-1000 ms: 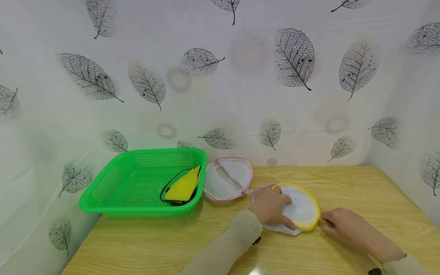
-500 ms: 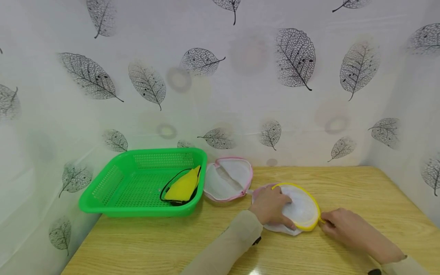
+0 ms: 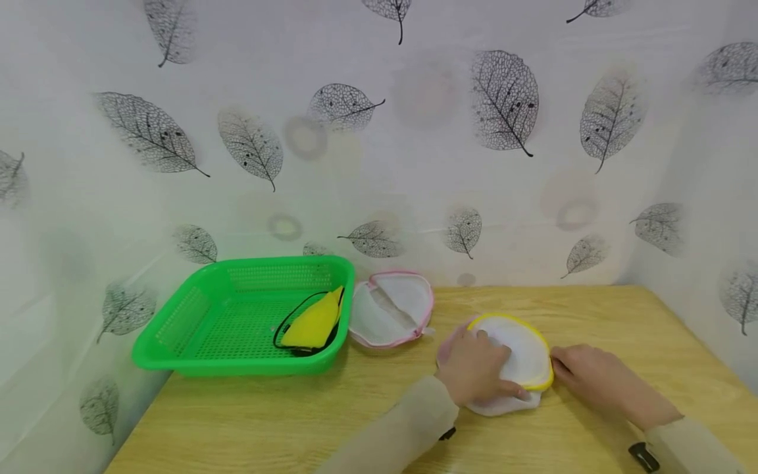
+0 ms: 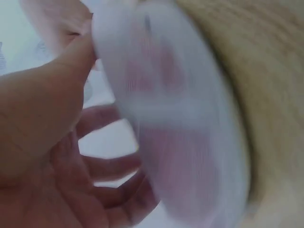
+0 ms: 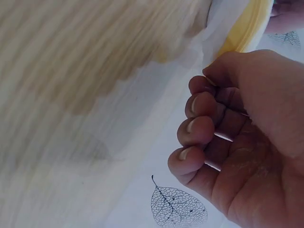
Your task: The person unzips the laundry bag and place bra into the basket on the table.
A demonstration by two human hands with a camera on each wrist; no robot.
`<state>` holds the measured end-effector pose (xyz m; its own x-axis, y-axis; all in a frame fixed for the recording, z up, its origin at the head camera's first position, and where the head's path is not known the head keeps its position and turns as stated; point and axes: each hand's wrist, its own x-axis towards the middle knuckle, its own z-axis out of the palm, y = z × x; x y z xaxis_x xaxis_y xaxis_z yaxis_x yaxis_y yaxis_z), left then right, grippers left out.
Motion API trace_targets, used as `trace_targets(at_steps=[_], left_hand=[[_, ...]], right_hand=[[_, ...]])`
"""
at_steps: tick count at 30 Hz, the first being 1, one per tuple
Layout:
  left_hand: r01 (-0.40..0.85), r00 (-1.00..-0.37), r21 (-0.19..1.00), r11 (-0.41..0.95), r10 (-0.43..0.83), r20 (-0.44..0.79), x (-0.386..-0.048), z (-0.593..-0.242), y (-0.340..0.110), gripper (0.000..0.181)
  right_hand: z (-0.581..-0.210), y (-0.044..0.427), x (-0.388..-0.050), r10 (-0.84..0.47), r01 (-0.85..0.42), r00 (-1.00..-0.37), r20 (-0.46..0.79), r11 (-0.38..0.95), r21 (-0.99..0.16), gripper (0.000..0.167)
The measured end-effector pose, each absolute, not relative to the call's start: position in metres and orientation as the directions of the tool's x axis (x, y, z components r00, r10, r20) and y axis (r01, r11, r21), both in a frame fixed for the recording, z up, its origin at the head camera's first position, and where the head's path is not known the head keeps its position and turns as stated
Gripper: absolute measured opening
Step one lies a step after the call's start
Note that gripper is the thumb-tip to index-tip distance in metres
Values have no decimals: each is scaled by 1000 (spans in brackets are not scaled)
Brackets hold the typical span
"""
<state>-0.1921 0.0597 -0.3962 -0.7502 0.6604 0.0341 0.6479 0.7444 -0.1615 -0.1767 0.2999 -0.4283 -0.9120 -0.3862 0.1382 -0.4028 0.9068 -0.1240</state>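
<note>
A round white mesh laundry bag (image 3: 521,352) with yellow trim and a pinkish side lies on the table in the head view. My left hand (image 3: 474,368) holds its left side, thumb along the near rim and fingers over the top. The left wrist view shows the bag's blurred white and pink side (image 4: 180,156) against curled fingers. At the right end of the yellow trim, my right hand (image 3: 601,378) pinches the edge between thumb and forefinger. In the right wrist view, its other fingers are curled beside the yellow trim (image 5: 242,28); what lies between the fingertips is hidden.
A green plastic basket (image 3: 195,362) stands at the left, holding a yellow pouch-like item (image 3: 314,322) with a black cord. Between basket and hands lies a pink-trimmed white mesh bag (image 3: 385,309), partly open. A leaf-patterned curtain (image 3: 414,171) hangs behind the wooden table (image 3: 266,421).
The yellow-trimmed bag has shifted and tilted slightly; more white cloth shows at its lower right. My right hand has moved slightly up, while my left hand has shifted a little right with the bag.
</note>
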Motion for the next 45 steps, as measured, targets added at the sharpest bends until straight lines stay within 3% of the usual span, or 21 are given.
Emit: trace_targets(at_steps=[6,10,15,19,22,31,45], left_hand=[[746,-652,-177,642,758,4,-193,-388,51,39],[775,-600,-237,586,800,13,-197,-389,47,43],[788,-575,-233,570,816,51,-204,-399,44,49],[781,-550,-296,549,830,89,-208,-405,44,50],[771,-553,-323,549,829,89,-209,-407,46,51],[773,-601,-245,586,799,16,-209,-411,48,51],[781,-595,-214,587,803,29,-209,-409,45,51]], right_hand=[[-428,306,-188,-407,-425,-902,142,896,-131,30],[-426,307,-192,-418,-434,-900,125,889,-147,30],[-425,306,-194,-416,-431,-901,120,891,-146,30],[-424,305,-194,-420,-436,-897,137,890,-130,32],[-425,304,-194,-423,-439,-895,140,891,-116,32],[-431,305,-190,-435,-457,-879,197,886,-82,34],[-433,304,-182,-434,-461,-874,217,882,-95,37]])
